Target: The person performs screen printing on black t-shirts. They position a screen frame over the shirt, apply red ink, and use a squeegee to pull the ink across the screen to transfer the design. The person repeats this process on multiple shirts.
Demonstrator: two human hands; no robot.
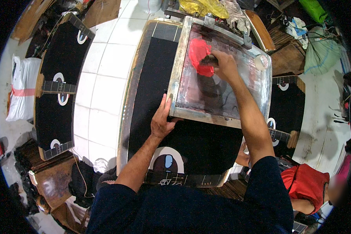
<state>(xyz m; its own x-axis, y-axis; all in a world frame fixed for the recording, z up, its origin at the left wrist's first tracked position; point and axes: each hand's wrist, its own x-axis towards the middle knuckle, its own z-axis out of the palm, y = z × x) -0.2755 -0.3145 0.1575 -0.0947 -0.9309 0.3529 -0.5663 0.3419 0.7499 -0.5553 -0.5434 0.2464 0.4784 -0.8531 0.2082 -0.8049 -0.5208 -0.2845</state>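
My left hand grips the near left corner of a screen-printing frame laid over a dark board. My right hand holds a short dark tool, apparently a scraper, at a patch of bright red ink on the screen's upper left. The mesh is streaked red and grey, and a small pale round item sits near its upper right corner. Below the frame, the black sheet shows a white ring with a light-blue oval.
Similar printed boards lie left and right on pale tiles. A white sack, green sack, stacked brown panels and yellow plastic surround them. A co-worker in red is at the lower right, partly behind my arm.
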